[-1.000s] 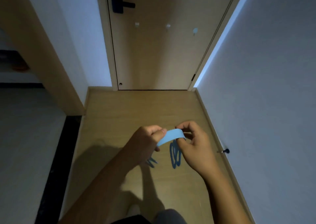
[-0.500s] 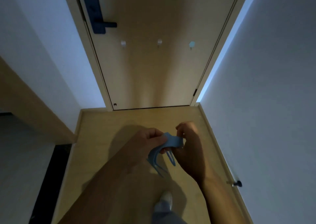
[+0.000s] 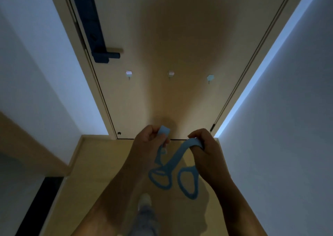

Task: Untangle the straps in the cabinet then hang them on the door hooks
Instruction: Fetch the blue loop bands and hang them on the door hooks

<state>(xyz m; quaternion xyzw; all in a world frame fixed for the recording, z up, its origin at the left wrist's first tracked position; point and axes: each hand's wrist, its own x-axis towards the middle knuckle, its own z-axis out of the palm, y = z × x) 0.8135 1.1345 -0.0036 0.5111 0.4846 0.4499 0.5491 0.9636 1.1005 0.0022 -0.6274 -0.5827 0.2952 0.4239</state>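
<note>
Head view: both hands (image 3: 150,142) pinch blue strap (image 3: 177,155).

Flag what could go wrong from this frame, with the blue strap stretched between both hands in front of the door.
1. The blue strap hangs in two loops with a possible twist near the left hand; pulling with the right hand might tighten a tangle.
2. The loops dangle above the shoe mid-step and could snag it.
3. The three door hooks look small in dim light, so a wide strap may slip off.
</note>
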